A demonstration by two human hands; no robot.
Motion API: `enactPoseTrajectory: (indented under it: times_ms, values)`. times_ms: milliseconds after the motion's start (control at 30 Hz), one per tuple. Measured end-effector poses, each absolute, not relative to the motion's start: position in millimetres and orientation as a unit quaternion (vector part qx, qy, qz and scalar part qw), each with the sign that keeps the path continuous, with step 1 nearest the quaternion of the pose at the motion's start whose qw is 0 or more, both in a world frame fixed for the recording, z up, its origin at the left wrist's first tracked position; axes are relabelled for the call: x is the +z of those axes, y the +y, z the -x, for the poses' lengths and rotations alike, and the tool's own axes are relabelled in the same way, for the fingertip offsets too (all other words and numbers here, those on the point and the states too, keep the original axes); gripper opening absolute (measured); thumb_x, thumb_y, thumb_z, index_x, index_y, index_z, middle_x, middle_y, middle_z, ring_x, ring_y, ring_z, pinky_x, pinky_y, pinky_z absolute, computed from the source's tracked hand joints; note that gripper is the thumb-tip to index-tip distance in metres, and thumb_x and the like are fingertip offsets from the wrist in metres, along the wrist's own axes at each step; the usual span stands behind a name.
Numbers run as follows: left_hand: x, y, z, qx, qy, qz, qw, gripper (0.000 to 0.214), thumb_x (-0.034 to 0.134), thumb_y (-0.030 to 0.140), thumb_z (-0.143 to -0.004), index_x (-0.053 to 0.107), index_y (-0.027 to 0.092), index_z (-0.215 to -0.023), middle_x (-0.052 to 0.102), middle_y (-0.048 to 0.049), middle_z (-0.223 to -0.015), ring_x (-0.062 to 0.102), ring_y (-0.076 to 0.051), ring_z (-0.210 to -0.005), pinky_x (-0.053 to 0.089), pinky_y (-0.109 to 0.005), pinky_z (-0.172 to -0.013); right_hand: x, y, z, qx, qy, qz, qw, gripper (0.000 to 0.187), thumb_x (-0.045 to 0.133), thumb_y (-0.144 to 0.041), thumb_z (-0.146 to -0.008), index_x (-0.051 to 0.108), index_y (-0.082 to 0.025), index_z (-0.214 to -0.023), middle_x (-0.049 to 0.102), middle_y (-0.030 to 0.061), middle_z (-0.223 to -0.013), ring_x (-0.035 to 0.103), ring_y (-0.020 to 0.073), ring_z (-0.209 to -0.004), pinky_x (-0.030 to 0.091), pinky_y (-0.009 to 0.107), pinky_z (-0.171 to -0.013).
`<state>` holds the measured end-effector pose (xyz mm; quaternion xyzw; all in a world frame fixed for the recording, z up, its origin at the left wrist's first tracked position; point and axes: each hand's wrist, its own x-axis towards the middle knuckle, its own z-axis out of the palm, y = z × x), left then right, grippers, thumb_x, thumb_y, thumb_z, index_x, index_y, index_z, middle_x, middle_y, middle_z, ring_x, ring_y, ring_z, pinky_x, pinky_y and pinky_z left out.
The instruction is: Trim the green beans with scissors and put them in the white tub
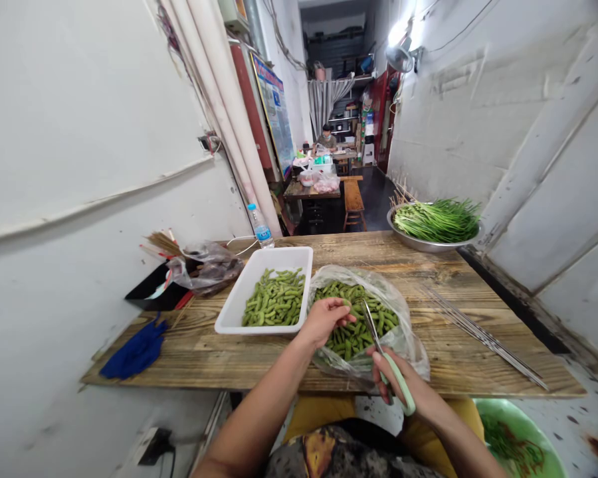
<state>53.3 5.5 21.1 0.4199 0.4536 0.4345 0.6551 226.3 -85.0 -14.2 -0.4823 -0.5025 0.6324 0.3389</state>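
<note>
My left hand [325, 320] is above the clear plastic bag [412, 345], thumb and fingertips pinched on a green edamame pod [347, 303]. In my right hand [412, 380] is a pair of scissors [397, 378] with pale green handles. Their blades point up and away from me, the tips close to the pinched pod. Whether the blades touch it, I cannot tell. Many loose edamame pods [347, 346] fill the opened bag under both hands. Against the bag's left side stands a white plastic tray [222, 321], with more pods [274, 300] inside.
A metal bowl of green stalks [436, 247] sits at the back right; metal skewers [493, 342] lie right. Leftward are a blue cloth [135, 350], a black box [152, 289] and a water bottle [262, 229]. A green basin [523, 425] stands below. Another person [326, 137] sits far back.
</note>
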Motion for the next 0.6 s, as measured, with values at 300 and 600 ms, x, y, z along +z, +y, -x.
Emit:
enactPoseTrajectory:
  times_ms: [300, 600]
  values:
    - [16, -10, -69, 0.511, 0.463, -0.413, 0.595, 0.026, 0.074, 0.027, -0.059, 0.059, 0.012, -0.073, 0.055, 0.0039, -0.051, 0.048, -0.006, -0.046, 0.032, -0.016, -0.044, -8, -85, -219, 0.645, -0.464, 0.476, 0.377, 0.039, 0.044, -0.058, -0.082, 0.049, -0.019, -0.09, 0.048, -0.005, -0.061, 0.045, 0.0081, -0.044, 0.04, 0.02, -0.039]
    - [12, -16, -75, 0.508, 0.467, -0.431, 0.582, 0.019, 0.071, 0.026, -0.06, 0.059, 0.013, -0.067, 0.062, 0.0002, -0.055, 0.053, -0.009, -0.05, 0.041, -0.02, -0.052, -6, -83, -216, 0.64, -0.473, 0.483, 0.365, 0.039, 0.048, -0.057, -0.08, 0.049, -0.02, -0.088, 0.047, -0.006, -0.058, 0.044, 0.008, -0.042, 0.04, 0.02, -0.037]
